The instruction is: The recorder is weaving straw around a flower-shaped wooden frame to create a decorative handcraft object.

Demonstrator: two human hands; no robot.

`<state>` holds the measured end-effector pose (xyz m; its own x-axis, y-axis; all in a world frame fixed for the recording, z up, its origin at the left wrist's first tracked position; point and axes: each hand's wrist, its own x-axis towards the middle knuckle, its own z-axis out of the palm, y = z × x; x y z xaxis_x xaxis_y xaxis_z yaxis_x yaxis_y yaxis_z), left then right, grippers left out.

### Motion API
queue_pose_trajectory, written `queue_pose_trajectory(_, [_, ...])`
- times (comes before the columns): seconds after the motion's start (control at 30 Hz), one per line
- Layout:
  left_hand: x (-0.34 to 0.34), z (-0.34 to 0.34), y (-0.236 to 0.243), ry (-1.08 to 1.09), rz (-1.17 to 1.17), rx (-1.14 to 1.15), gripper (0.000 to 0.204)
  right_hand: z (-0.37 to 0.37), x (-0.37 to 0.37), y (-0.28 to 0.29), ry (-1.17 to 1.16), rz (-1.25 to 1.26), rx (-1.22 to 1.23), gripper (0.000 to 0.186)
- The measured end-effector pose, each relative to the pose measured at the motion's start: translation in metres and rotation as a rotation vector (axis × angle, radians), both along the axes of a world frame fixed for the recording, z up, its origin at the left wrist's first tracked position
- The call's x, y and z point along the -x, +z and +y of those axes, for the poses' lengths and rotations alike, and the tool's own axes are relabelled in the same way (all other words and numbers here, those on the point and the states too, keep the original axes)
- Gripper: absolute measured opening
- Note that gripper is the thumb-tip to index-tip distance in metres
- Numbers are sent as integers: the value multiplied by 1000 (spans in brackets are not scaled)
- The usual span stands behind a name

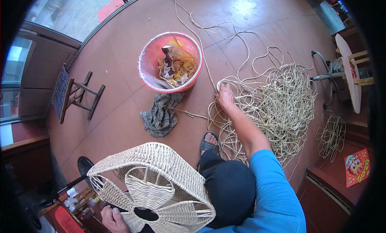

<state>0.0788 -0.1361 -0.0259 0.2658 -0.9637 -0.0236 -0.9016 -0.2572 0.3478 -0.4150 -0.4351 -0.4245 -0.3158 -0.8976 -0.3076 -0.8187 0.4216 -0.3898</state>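
Note:
On my lap rests a pale woven basket (161, 158) with a petal-shaped pattern and a round hole in its face. My left hand (114, 219) grips its lower left edge, the fingers partly hidden. Stretched forward, my right hand (225, 94) is closed on cream cord (213, 82) at the left side of a big tangled pile of cord (285, 106) on the floor. From near that hand, a single strand runs up toward the far edge of the floor. The right fingertips are mostly turned away from view.
A red bucket (189, 85) of scraps stands ahead, a checked cloth (161, 116) beside it. At the left is a small folding stool (66, 92). A chair with a round wooden top (349, 74) and a smaller cord coil (331, 134) are at the right. My sandalled foot (209, 141) is near the pile.

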Motion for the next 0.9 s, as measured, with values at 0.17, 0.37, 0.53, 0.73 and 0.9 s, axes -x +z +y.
queue_pose_trajectory(0.17, [11, -4, 2, 56, 27, -9, 34, 5, 2, -5, 150, 69, -90, 28])
queue_pose_trajectory(0.37, [4, -4, -1, 20, 26, -6, 33, 17, 3, 6, 413, 25, 381, 31])
queue_pose_trajectory(0.53, [2, -7, -1, 17, 33, -15, 31, 10, 54, -15, 6, 95, 464, 40])
queue_pose_trajectory(0.73, [10, -13, 4, 44, 84, -56, 32, -11, 111, -7, -312, 0, 31, 78])
queue_pose_trajectory(0.9, [11, -17, 12, -21, -26, -64, 35, -29, 141, -12, -334, 13, -86, 105])
